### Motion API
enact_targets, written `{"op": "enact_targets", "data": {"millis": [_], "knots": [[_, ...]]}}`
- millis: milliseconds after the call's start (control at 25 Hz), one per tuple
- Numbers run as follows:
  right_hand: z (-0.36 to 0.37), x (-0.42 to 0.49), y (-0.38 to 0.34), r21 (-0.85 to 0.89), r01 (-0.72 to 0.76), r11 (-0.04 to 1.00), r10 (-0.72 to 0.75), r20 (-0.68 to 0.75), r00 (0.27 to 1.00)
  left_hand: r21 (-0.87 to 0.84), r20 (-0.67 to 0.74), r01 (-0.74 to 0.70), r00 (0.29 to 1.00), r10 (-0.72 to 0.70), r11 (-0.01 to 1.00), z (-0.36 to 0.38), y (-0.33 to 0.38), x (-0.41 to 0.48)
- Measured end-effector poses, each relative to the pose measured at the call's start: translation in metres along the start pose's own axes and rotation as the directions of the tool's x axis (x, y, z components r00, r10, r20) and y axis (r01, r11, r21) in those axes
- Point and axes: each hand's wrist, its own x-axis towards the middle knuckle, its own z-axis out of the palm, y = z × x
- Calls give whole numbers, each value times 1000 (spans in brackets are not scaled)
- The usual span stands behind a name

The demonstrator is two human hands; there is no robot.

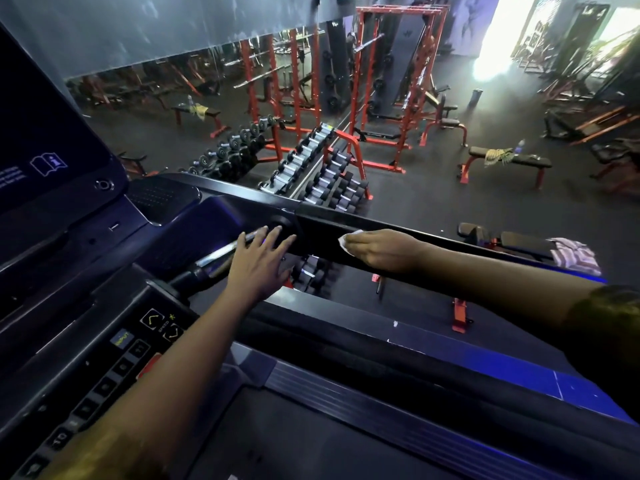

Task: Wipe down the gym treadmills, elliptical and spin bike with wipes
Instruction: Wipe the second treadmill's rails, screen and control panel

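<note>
The treadmill (104,341) fills the near view, and its black side rail (450,245) runs across the middle. The left hand (258,261) rests on the rail's near end with its fingers spread and straight. The right hand (381,249), fingers together, presses a white wipe (346,240) flat onto the rail further along.

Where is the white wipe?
In the head view, the wipe is under the right hand on the treadmill's black side rail, right of the left hand.
</note>
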Motion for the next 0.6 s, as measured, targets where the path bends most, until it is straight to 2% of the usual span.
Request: {"op": "enact_targets", "data": {"millis": [160, 280, 400, 520, 600], "knots": [[-7, -40, -5, 81, 68, 994, -75, 78, 994, -82, -154, -118, 983, 104, 990, 8, 29, 3], [-4, -91, -24, 100, -1, 995, -14, 147, 989, -107, -195, -220, 961, 197, 969, 3, 63, 16], [-1, -124, -39, 136, -134, 982, 108, 179, 978, -109, -166, -303, 945, 283, 947, -7, 96, 40], [-7, -126, -40, 236, -203, 950, 177, 127, 976, -139, -118, -322, 944, 307, 937, -13, 111, 66], [-9, -104, -31, 214, -219, 952, 213, 51, 976, -142, -64, -319, 948, 313, 937, -10, 111, 78]]}}
